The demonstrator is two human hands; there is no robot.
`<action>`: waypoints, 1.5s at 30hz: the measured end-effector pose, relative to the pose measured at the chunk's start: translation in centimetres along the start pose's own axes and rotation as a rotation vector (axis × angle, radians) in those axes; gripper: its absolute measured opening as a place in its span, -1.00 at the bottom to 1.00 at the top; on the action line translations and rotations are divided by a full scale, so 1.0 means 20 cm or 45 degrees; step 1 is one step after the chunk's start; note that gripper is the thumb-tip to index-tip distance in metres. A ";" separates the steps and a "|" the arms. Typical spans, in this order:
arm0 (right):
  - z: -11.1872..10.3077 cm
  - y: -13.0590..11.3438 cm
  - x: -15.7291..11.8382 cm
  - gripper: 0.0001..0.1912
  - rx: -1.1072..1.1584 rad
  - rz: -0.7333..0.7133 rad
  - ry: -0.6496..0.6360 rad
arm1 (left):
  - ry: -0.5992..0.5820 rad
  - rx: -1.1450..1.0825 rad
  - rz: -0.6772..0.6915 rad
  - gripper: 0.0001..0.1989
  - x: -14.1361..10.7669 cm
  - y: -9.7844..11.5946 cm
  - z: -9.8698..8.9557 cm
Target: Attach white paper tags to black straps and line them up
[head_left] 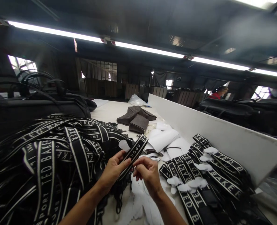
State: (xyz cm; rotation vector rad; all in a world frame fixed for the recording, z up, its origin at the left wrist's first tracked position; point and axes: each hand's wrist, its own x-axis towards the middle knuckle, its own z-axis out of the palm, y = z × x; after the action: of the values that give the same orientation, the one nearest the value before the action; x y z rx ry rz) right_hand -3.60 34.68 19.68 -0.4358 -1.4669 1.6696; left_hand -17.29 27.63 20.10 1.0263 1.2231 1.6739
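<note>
A folded black strap with white lettering is in my left hand, whose thumb presses on it. A white tag sticks out beside the strap, just above my left fingers. My right hand is at the strap's right edge, its thumb and fingers pinched together; what they hold, if anything, is too small to name. On the left lies a large tangled pile of similar straps. Folded straps with white tags lie in a stack on the right.
White paper pieces lie beyond my hands, with more white pieces below them. Dark brown pouches and a plastic bag are farther back. A white board borders the table's right side. Black bags stand at left.
</note>
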 end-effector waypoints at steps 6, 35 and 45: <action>-0.04 -0.03 0.03 -0.71 0.137 -0.006 -0.285 | 0.049 -0.039 0.020 -0.37 0.02 0.00 -0.03; -0.02 0.06 0.01 -0.82 -0.717 -0.551 -0.001 | 0.302 1.104 0.944 -0.75 0.00 -0.12 -0.02; 0.00 0.10 0.00 -0.91 -0.832 -0.551 0.090 | 0.336 1.406 1.092 -0.85 -0.03 -0.12 0.00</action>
State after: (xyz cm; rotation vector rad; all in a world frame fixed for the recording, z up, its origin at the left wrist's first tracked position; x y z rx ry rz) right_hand -4.38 34.73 17.74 -0.4728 -1.8793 0.8091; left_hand -16.76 27.57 17.61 2.2859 2.1738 1.7059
